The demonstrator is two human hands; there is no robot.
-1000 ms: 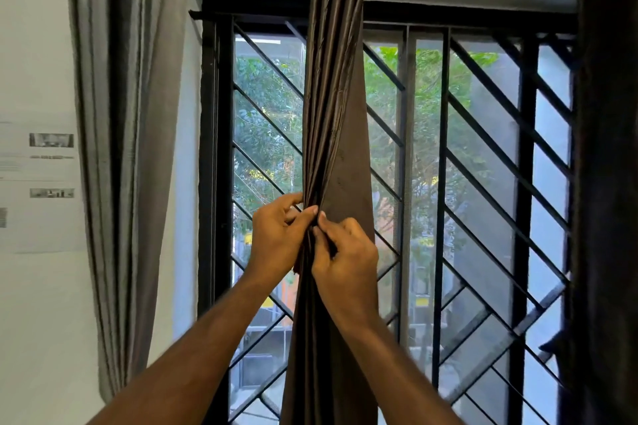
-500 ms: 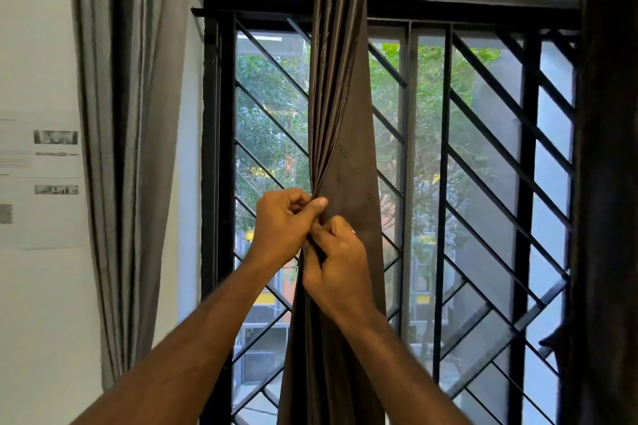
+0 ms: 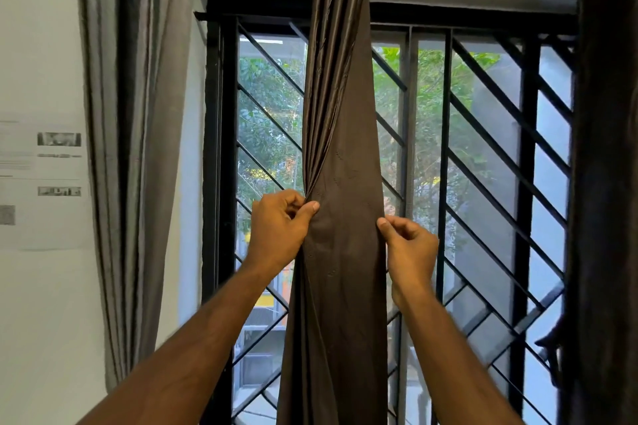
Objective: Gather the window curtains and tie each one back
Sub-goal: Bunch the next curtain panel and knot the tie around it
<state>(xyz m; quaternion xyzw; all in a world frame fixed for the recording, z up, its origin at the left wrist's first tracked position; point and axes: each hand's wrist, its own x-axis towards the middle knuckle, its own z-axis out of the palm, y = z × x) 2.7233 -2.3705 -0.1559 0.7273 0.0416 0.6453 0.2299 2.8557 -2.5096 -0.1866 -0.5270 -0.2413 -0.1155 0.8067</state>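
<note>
We have the brown curtain (image 3: 340,235) hanging down the middle of the window grille (image 3: 490,162), and it runs between our two hands. Our left hand (image 3: 279,235) pinches the bunched pleats at the curtain's left edge, thumb pressed against curled fingers. Our right hand (image 3: 411,248) pinches the flat right edge, level with the other grip and apart from it, so a smooth panel of cloth stretches between them. Above the grips the folds already narrow into a tight bundle; below them the cloth hangs loose. By our reckoning the gathering is only partly done and no tie is on yet. The gray curtain (image 3: 138,148), far left of our grips, hangs untied, and a dark curtain (image 3: 607,183) hangs at the far right.
</note>
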